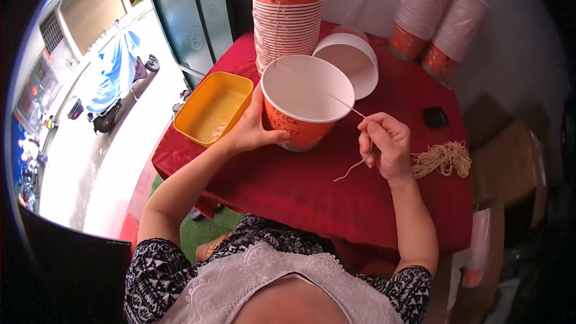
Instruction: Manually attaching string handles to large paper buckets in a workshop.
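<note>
An orange paper bucket with a white inside and rim (306, 123) stands slightly tilted at the middle of the table. My left hand (255, 129) is wrapped round its left side, thumb across the front. A thin beige string (348, 107) runs from inside the bucket over its right rim to my right hand (384, 143). My right fingers pinch the string, and its loose end hangs below them toward the cloth. Where the string meets the bucket's far wall is hard to make out. Close to my right wrist lies a tangled bundle of the same string (443, 160).
A yellow plastic tub (201, 105) with small white bits sits at the left. Behind stand a tall stack of buckets (287, 30), a bucket on its side (354, 63) and two leaning stacks (423, 0). A small black object (435, 117) lies on the red tablecloth (336, 207).
</note>
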A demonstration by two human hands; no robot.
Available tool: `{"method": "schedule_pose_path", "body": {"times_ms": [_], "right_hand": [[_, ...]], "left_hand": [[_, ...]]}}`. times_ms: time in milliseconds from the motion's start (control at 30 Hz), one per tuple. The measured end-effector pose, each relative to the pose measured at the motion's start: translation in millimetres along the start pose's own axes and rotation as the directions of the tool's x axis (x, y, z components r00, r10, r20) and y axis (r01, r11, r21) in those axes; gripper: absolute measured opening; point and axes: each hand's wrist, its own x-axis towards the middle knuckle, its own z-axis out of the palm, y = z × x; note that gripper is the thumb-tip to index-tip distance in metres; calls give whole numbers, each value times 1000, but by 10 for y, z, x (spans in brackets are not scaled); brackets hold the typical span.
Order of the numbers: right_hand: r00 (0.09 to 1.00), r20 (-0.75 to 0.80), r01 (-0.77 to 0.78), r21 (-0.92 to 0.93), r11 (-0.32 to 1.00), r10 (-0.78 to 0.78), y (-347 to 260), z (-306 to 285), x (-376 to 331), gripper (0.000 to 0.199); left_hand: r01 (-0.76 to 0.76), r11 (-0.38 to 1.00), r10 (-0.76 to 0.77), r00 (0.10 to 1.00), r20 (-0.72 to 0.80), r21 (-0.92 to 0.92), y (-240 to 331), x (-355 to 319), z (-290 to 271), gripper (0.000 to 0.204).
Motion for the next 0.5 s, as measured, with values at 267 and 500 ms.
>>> {"method": "schedule_pose_path", "body": {"times_ms": [267,500], "right_hand": [[979,152,-167,218,962,135,-63,87,-13,18],[974,188,-173,272,947,124,-162,128,-84,20]], "left_hand": [[116,993,-117,993,15,33,-14,-208,18,119],[145,923,-4,930,-368,358,396,-571,167,49]]}}
